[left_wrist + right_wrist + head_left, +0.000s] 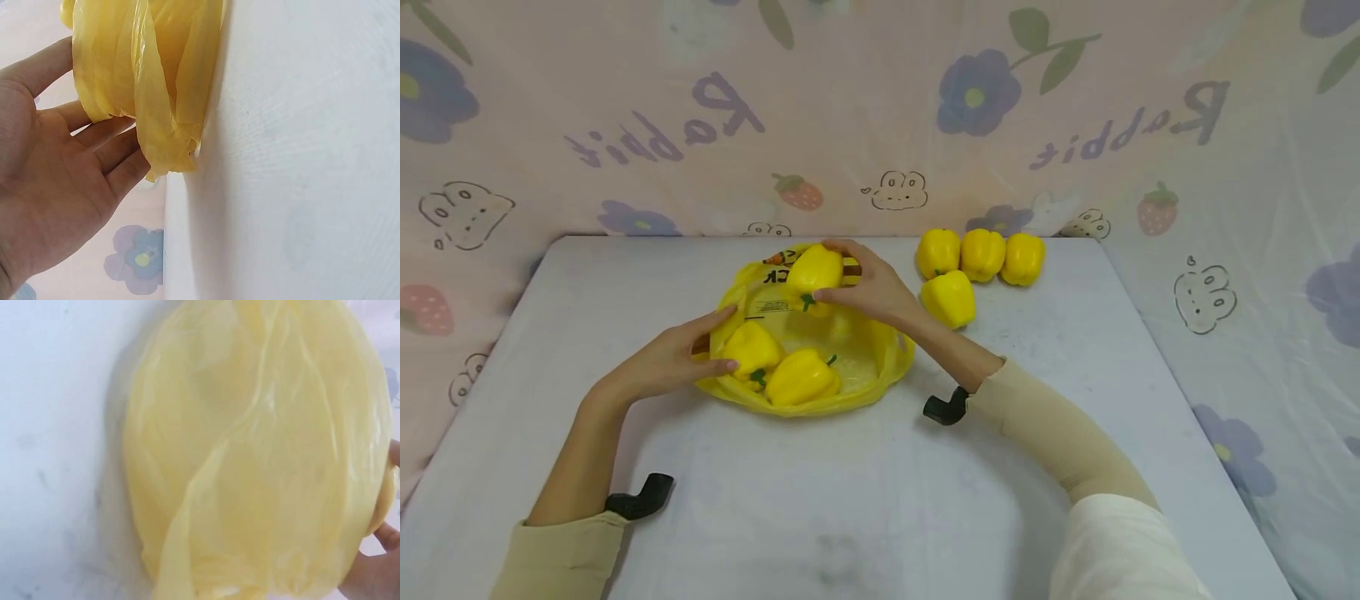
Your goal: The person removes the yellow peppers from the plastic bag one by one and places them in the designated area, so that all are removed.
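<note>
A yellow plastic bag (891,358) lies with its mouth spread wide on the table. My left hand (670,358) holds its left rim, thumb over the edge and fingers along the outside; the left wrist view shows these fingers against the bag's film (106,56). Inside, near that thumb, lie two yellow bell peppers, one at the left (752,350) and another (805,377) beside it. Over the far part of the bag, my right hand (876,292) grips a third bell pepper (815,271), its green stem towards me. In the right wrist view the bag (250,475) hides most of that hand.
Right of the bag, several yellow bell peppers stand at the table's far edge: a row (982,255) with one more pepper (948,298) in front, close by my right forearm. Behind the white table (820,492) hangs a printed curtain (850,100).
</note>
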`<state>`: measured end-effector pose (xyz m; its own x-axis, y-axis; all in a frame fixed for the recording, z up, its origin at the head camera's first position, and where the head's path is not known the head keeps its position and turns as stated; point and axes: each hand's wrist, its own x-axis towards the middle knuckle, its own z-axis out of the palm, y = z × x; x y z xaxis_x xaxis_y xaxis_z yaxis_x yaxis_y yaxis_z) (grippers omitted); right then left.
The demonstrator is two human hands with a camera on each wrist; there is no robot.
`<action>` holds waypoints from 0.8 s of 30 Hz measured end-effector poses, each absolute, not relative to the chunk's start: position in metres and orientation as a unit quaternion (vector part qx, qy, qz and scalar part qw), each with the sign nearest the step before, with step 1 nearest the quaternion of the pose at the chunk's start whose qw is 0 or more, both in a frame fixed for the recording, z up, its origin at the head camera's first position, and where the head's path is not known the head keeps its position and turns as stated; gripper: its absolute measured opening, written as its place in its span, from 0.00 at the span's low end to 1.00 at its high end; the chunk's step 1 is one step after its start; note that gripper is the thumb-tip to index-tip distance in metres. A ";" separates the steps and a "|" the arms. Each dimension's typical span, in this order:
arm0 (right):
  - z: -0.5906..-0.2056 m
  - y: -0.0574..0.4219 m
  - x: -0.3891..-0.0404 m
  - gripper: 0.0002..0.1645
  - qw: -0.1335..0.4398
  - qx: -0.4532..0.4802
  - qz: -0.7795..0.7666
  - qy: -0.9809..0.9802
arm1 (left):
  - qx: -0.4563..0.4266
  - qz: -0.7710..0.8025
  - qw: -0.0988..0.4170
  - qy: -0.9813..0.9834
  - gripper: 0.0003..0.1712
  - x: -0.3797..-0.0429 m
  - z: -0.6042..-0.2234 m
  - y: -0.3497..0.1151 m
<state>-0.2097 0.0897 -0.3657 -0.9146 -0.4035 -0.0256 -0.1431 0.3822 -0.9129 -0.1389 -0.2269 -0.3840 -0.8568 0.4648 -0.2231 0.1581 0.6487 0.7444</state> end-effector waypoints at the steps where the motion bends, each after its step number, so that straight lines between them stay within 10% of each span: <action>1: -0.366 0.092 -0.209 0.46 0.123 -0.166 -0.535 0.819 | 0.175 0.381 0.202 0.885 0.51 -0.139 -0.384 -0.227; 24: -0.358 0.163 -0.207 0.48 0.103 -0.183 -0.555 0.805 | 0.183 0.385 0.202 0.881 0.51 -0.141 -0.384 -0.228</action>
<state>-0.2073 0.1627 -0.3583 -0.9115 -0.4096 0.0374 -0.1809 0.3176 -0.9308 -0.1405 -0.2283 -0.3842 -0.8509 0.4790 -0.2155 0.1670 0.6357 0.7537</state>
